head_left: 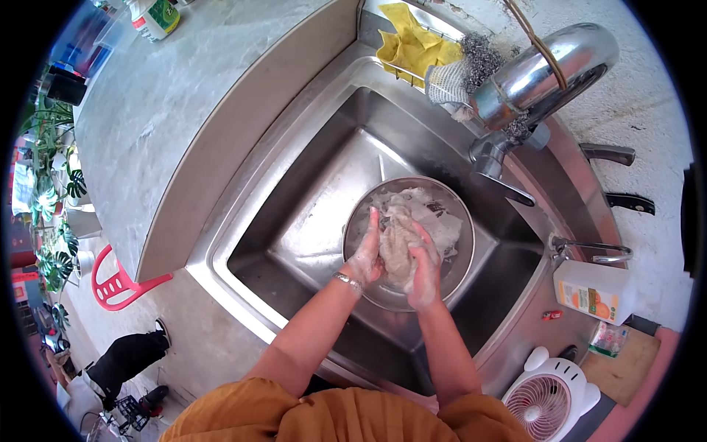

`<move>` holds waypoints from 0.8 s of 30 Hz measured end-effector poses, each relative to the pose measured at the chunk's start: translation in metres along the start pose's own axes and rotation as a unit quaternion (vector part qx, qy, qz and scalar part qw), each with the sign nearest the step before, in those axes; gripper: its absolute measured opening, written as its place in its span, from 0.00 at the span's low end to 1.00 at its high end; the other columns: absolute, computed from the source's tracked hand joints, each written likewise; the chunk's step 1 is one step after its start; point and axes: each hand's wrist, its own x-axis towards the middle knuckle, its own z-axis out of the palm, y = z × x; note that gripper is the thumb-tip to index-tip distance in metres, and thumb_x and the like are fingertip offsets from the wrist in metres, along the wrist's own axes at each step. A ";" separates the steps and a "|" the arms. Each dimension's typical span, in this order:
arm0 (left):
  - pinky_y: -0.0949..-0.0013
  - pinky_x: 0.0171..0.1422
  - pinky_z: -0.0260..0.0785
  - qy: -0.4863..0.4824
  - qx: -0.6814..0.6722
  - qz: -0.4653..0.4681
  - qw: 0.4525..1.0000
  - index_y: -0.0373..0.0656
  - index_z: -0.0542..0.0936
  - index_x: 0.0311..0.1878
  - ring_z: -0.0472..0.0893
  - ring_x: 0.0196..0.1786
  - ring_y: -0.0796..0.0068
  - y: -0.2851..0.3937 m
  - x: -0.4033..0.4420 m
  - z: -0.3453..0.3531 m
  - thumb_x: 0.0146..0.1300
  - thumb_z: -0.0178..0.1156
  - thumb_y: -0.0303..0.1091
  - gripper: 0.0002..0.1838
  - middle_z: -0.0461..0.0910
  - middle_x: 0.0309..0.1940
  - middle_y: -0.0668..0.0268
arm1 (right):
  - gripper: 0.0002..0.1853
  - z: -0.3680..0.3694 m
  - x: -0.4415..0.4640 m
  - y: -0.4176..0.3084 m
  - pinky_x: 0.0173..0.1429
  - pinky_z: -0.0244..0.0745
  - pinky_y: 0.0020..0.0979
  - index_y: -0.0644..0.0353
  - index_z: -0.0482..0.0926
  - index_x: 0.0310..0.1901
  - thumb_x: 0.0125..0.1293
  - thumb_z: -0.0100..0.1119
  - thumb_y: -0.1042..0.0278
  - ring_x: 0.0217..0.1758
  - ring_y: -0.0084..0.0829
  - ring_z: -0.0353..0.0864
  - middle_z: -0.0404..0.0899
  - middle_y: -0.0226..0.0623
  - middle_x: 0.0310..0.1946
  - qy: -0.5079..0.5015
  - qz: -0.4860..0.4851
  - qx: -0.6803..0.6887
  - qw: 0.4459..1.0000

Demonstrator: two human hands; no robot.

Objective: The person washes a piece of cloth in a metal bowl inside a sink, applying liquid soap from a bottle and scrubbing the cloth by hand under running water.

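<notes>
My left hand (pixel 366 254) and my right hand (pixel 425 269) press a wet, sudsy, beige cloth (pixel 398 247) between them. The fingers of both are curled round its sides. Beneath them a round metal bowl (pixel 460 283) holds foamy water, with white suds toward its far right. The bowl stands inside a stainless steel sink (pixel 302 199). A bracelet circles my left wrist. Part of the cloth is hidden by my hands and the foam.
A chrome faucet (pixel 545 77) arches in at the upper right. By it lie a yellow cloth (pixel 414 40) and a steel wool scourer (pixel 482 60). Right of the sink are a white jug (pixel 593 291) and a white fan (pixel 546 401). Another person (pixel 121 372) is at lower left.
</notes>
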 end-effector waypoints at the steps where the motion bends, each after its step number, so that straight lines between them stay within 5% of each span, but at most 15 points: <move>1: 0.58 0.60 0.65 0.003 -0.015 0.043 0.999 0.46 0.65 0.61 0.70 0.58 0.65 0.001 -0.003 0.000 0.56 0.35 0.74 0.44 0.70 0.56 0.61 | 0.23 0.007 -0.010 0.009 0.62 0.63 0.35 0.62 0.64 0.58 0.58 0.46 0.73 0.58 0.38 0.69 0.66 0.42 0.58 0.016 -0.074 -0.187 0.979; 2: 0.66 0.58 0.67 -0.038 -0.094 -0.005 0.995 0.44 0.65 0.60 0.72 0.56 0.68 0.000 0.005 -0.021 0.62 0.40 0.64 0.35 0.72 0.54 0.61 | 0.24 0.016 -0.019 0.016 0.61 0.64 0.36 0.60 0.65 0.58 0.58 0.50 0.70 0.56 0.41 0.70 0.66 0.45 0.57 0.006 -0.125 -0.321 0.939; 4: 0.66 0.57 0.68 -0.091 -0.036 0.083 0.992 0.44 0.66 0.59 0.73 0.55 0.68 -0.008 0.004 -0.029 0.64 0.41 0.61 0.32 0.72 0.53 0.61 | 0.27 0.037 -0.038 0.021 0.53 0.69 0.41 0.50 0.66 0.58 0.55 0.59 0.63 0.52 0.48 0.71 0.68 0.51 0.50 -0.006 -0.195 -0.553 0.810; 7: 0.66 0.57 0.68 -0.107 -0.002 0.112 0.988 0.43 0.67 0.59 0.74 0.53 0.69 -0.018 -0.001 -0.020 0.65 0.41 0.57 0.29 0.72 0.53 0.62 | 0.20 0.022 -0.025 0.033 0.40 0.75 0.41 0.48 0.74 0.50 0.54 0.60 0.63 0.37 0.51 0.77 0.74 0.45 0.42 -0.039 -0.334 -0.662 0.670; 9: 0.66 0.57 0.68 -0.044 -0.008 0.087 0.995 0.43 0.67 0.58 0.75 0.52 0.69 -0.020 -0.003 0.001 0.66 0.42 0.54 0.27 0.73 0.53 0.62 | 0.17 0.010 0.015 0.015 0.39 0.74 0.39 0.53 0.75 0.46 0.52 0.62 0.66 0.36 0.47 0.79 0.78 0.46 0.34 0.032 -0.234 -0.699 0.675; 11: 0.66 0.56 0.68 -0.013 -0.003 0.083 0.996 0.43 0.68 0.57 0.75 0.51 0.69 -0.023 -0.003 0.015 0.67 0.43 0.51 0.24 0.73 0.52 0.62 | 0.16 -0.016 0.067 0.001 0.39 0.73 0.38 0.55 0.75 0.44 0.52 0.63 0.66 0.36 0.45 0.79 0.78 0.47 0.32 0.118 -0.189 -0.517 0.826; 14: 0.66 0.56 0.69 0.017 0.012 0.090 0.996 0.43 0.68 0.57 0.75 0.51 0.70 -0.022 -0.003 0.016 0.69 0.43 0.44 0.20 0.73 0.52 0.63 | 0.16 -0.014 0.060 0.004 0.40 0.73 0.40 0.53 0.75 0.44 0.53 0.61 0.61 0.38 0.48 0.78 0.77 0.42 0.38 0.110 -0.225 -0.601 0.759; 16: 0.66 0.56 0.69 0.043 0.012 0.093 0.995 0.43 0.67 0.58 0.75 0.51 0.70 -0.026 0.006 -0.012 0.69 0.42 0.40 0.18 0.73 0.52 0.63 | 0.16 0.021 0.015 -0.006 0.44 0.72 0.41 0.53 0.75 0.43 0.53 0.62 0.62 0.41 0.49 0.77 0.75 0.43 0.42 0.110 -0.215 -0.574 0.782; 18: 0.69 0.56 0.68 -0.028 0.276 0.220 0.935 0.43 0.66 0.59 0.75 0.50 0.71 -0.033 0.027 -0.051 0.68 0.43 0.39 0.19 0.73 0.52 0.63 | 0.16 0.034 -0.024 0.013 0.45 0.72 0.42 0.52 0.74 0.43 0.52 0.62 0.65 0.42 0.50 0.76 0.74 0.45 0.45 0.057 -0.207 -0.580 0.786; 19: 0.70 0.56 0.68 -0.049 0.356 0.261 0.896 0.43 0.65 0.60 0.75 0.50 0.72 -0.027 0.018 -0.039 0.68 0.44 0.39 0.19 0.73 0.52 0.63 | 0.16 0.033 -0.036 0.024 0.44 0.73 0.42 0.52 0.74 0.44 0.51 0.61 0.66 0.43 0.51 0.76 0.73 0.45 0.45 0.026 -0.277 -0.592 0.756; 21: 0.71 0.56 0.67 -0.141 -0.060 0.168 0.974 0.43 0.65 0.60 0.74 0.51 0.73 -0.022 -0.006 -0.012 0.67 0.46 0.39 0.20 0.72 0.52 0.63 | 0.16 0.014 -0.022 0.037 0.42 0.73 0.41 0.52 0.74 0.44 0.51 0.60 0.69 0.43 0.49 0.77 0.74 0.48 0.46 0.044 -0.321 -0.596 0.735; 23: 0.69 0.54 0.69 -0.135 -0.030 0.147 0.979 0.44 0.66 0.59 0.74 0.51 0.72 -0.030 -0.009 -0.017 0.68 0.46 0.40 0.19 0.71 0.52 0.64 | 0.17 -0.004 0.014 0.019 0.41 0.74 0.41 0.54 0.74 0.44 0.50 0.61 0.69 0.43 0.48 0.77 0.74 0.50 0.47 0.087 -0.270 -0.571 0.770; 24: 0.68 0.56 0.68 -0.040 -0.022 0.112 0.993 0.43 0.66 0.58 0.74 0.52 0.71 -0.025 -0.017 0.012 0.69 0.44 0.39 0.18 0.72 0.51 0.63 | 0.18 -0.021 0.041 0.011 0.41 0.74 0.41 0.55 0.73 0.45 0.50 0.61 0.68 0.43 0.47 0.77 0.74 0.49 0.47 0.101 -0.207 -0.537 0.812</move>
